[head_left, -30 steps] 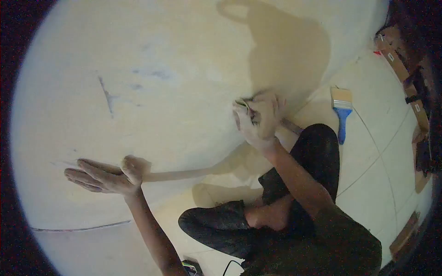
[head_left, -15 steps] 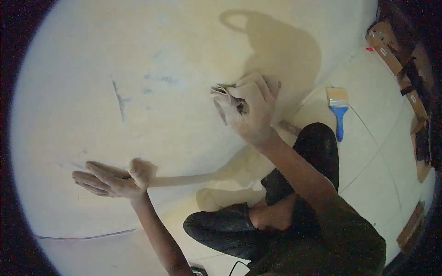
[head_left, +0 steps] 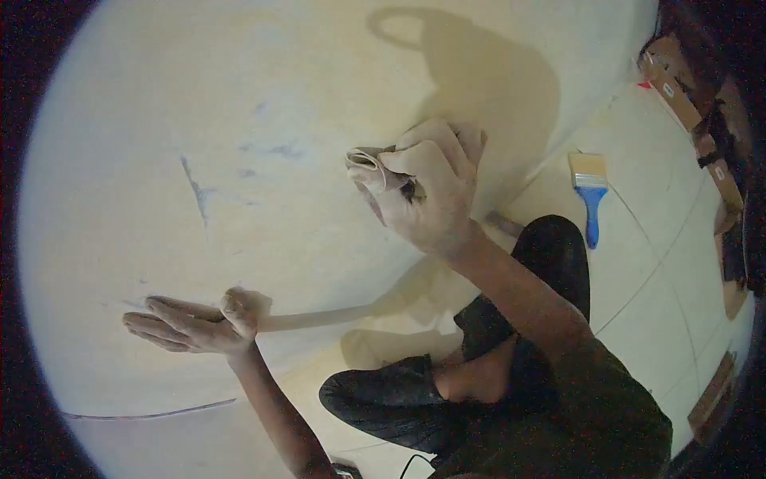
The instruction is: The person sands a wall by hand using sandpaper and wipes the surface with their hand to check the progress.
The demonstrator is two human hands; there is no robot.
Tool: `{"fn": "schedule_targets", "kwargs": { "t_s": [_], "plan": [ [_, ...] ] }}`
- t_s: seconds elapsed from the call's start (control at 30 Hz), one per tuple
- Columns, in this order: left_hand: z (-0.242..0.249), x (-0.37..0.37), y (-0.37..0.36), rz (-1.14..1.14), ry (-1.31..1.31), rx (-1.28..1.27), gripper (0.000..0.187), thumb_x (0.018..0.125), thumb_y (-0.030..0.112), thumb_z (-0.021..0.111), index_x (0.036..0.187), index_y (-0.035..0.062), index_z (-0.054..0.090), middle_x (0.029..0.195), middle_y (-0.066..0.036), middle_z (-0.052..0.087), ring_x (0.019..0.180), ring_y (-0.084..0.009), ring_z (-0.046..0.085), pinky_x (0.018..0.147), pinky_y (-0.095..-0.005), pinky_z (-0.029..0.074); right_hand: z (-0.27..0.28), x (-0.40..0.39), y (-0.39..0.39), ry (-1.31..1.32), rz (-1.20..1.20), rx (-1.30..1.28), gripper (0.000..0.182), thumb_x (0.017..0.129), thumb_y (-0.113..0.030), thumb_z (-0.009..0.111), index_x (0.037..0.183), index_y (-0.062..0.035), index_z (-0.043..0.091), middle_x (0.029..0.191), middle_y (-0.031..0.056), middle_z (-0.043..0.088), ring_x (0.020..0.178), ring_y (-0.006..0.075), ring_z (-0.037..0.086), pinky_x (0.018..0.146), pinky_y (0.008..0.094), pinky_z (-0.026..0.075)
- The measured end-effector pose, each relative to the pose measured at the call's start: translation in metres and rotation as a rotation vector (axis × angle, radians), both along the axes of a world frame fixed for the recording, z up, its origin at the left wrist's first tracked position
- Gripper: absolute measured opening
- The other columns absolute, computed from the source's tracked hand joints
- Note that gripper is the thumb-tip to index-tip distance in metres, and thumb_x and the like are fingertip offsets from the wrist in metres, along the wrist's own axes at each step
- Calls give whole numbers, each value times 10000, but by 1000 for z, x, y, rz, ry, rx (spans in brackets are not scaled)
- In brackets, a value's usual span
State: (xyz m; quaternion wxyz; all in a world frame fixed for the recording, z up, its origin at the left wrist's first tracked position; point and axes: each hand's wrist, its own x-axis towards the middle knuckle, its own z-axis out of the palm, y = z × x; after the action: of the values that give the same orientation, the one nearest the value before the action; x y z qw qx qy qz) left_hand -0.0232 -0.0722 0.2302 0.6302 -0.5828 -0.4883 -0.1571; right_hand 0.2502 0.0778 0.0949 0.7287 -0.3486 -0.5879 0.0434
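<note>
My right hand [head_left: 435, 180] is closed around a folded piece of sandpaper [head_left: 369, 162], its rolled end poking out between thumb and fingers. The hand is dusted pale and sits against a large cream-coloured wall [head_left: 319, 96]. Lower left, my left hand [head_left: 195, 326] rests on the same surface, fingers stretched out and thumb apart, holding nothing. Between the hands and above the left one are a thin dark scratch [head_left: 194, 191] and several bluish-grey smudges [head_left: 283, 149].
A paintbrush [head_left: 590, 199] with a blue handle lies on the tiled floor [head_left: 638, 263] to the right. Cardboard pieces [head_left: 674, 100] line the far right edge. My bent legs [head_left: 391, 399] are folded close to the wall. A dark cable [head_left: 411, 463] shows at the bottom.
My right hand with the sandpaper has shifted slightly left in view and higher relative to the wall's marks. The left hand stays spread on the wall. The view has tilted a little.
</note>
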Motion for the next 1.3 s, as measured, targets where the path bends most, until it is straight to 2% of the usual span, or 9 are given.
{"fn": "schedule_targets", "kwargs": {
  "t_s": [0.23, 0.43, 0.63, 0.77, 0.87, 1.0, 1.13, 1.23, 1.3],
  "plan": [
    [1, -4, -2, 55, 25, 24, 929, 993, 713, 327, 1608, 17, 315, 1683, -282, 199, 1584, -416, 157, 1268, -590, 156, -85, 12, -16, -91, -87, -144, 309, 681, -237, 891, 880, -187, 659, 957, 41, 644, 937, 317, 564, 830, 479, 357],
    [-2, -1, -6, 33, 30, 4, 933, 995, 710, 340, 1601, 1, 322, 1685, -280, 195, 1584, -420, 151, 1268, -591, 150, 37, -2, -12, -11, 14, 24, 252, 706, -213, 871, 855, -188, 668, 935, 23, 650, 908, 298, 581, 793, 469, 367],
    [2, -1, -3, 48, 19, 14, 936, 998, 717, 346, 1597, -2, 328, 1683, -280, 199, 1584, -417, 158, 1268, -588, 158, -57, 19, -23, -137, 64, -211, 312, 697, -164, 918, 860, -129, 655, 795, 36, 642, 800, 263, 600, 823, 425, 396],
    [0, -1, -2, 29, 29, 12, 936, 996, 719, 349, 1598, 3, 329, 1683, -278, 203, 1583, -415, 160, 1272, -580, 154, -20, 8, -18, -58, 5, -161, 271, 721, -296, 888, 819, -175, 667, 842, 24, 648, 889, 301, 593, 771, 469, 380],
    [1, -4, -1, 32, 23, 9, 944, 987, 725, 361, 1598, 7, 332, 1680, -280, 210, 1582, -422, 161, 1272, -583, 152, 36, 8, -3, -23, -17, -18, 285, 710, -309, 899, 813, -174, 669, 845, 27, 649, 880, 303, 604, 788, 470, 383],
    [4, -5, -2, 1, -18, -6, 945, 974, 699, 455, 1604, 4, 340, 1687, -290, 196, 1571, -463, 160, 1254, -594, 144, -2, 14, -6, -111, -26, -70, 289, 722, -231, 897, 837, -157, 643, 838, 14, 649, 808, 261, 571, 813, 437, 366],
    [9, -7, -1, -8, 14, -4, 945, 975, 706, 430, 1600, 3, 340, 1682, -293, 203, 1573, -454, 163, 1258, -593, 148, -66, 13, -17, -153, -1, -154, 294, 733, -193, 892, 857, -156, 628, 837, -5, 650, 773, 236, 550, 820, 407, 352],
    [7, -2, 0, 20, 21, 15, 936, 984, 715, 377, 1589, 1, 348, 1675, -293, 212, 1574, -443, 172, 1263, -594, 164, 0, 7, -14, -140, 3, -70, 285, 700, -312, 905, 822, -191, 678, 927, 14, 664, 949, 308, 611, 853, 491, 380],
    [5, -3, -1, 18, 30, 7, 931, 988, 712, 373, 1590, 2, 345, 1676, -292, 213, 1572, -447, 174, 1261, -598, 165, 52, 4, -8, -117, 4, -13, 284, 698, -308, 901, 837, -198, 679, 926, 10, 654, 964, 303, 603, 854, 493, 377]
  ]
}}
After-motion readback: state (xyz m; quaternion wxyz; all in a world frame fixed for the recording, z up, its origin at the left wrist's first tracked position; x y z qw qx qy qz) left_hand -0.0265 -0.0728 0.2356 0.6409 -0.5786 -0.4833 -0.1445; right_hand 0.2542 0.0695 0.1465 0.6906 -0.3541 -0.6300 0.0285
